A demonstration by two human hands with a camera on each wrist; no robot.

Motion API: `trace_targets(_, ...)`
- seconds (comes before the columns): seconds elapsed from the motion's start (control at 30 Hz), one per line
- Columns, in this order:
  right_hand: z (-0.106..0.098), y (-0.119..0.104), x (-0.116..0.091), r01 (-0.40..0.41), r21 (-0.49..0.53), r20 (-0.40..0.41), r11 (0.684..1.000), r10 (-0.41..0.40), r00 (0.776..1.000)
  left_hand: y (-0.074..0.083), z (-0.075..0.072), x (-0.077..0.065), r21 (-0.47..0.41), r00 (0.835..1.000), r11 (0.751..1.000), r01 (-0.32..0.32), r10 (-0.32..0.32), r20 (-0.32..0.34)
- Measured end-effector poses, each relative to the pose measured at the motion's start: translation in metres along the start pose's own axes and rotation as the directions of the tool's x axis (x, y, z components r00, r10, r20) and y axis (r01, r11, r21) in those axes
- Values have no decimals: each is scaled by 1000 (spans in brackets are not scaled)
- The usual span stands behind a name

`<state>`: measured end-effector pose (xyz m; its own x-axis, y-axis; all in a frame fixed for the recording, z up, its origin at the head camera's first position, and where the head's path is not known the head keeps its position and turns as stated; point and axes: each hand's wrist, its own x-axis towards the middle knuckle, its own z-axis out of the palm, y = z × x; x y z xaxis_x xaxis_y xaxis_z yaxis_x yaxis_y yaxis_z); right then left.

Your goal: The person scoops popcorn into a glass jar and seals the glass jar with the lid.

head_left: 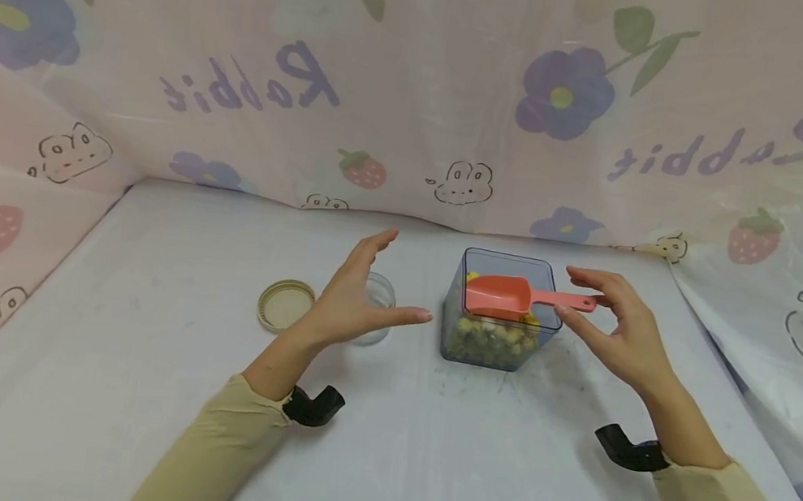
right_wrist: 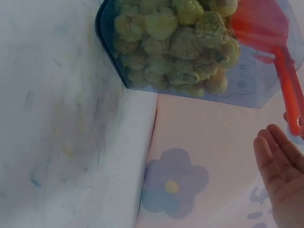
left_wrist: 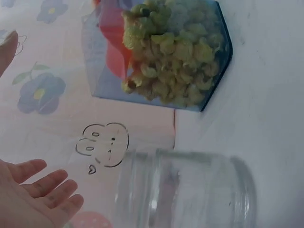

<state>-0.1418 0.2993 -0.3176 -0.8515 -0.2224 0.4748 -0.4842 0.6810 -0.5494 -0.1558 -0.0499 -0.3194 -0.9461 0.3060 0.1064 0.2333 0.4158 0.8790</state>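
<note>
A red scoop point(head_left: 496, 295) lies across the top of a clear bluish square container point(head_left: 451, 321), its bowl inside and its handle sticking out to the right. Popcorn point(left_wrist: 175, 61) fills the container's lower part. Around the handle's end, my right hand point(head_left: 624, 331) has its fingers spread, with the thumb close to the handle; the right wrist view shows straight fingers point(right_wrist: 278, 156) below it. My left hand point(head_left: 345, 302) is held with thumb and fingers wide apart in front of a clear glass jar point(left_wrist: 199, 190), partly hiding it in the head view.
Left of the jar, a round gold-rimmed lid point(head_left: 285, 306) lies flat on the white tabletop point(head_left: 159, 388). Behind the table hangs a pink printed curtain point(head_left: 417, 105), which also runs along both sides. Both wrists wear black camera mounts point(head_left: 315, 406).
</note>
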Motion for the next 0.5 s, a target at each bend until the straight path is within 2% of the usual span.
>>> trace_targets(0.5, 6, 3, 2, -5, 45, -16, 999, 5, 1000, 2, 24, 14, -18, 996, 997, -78, 79, 42)
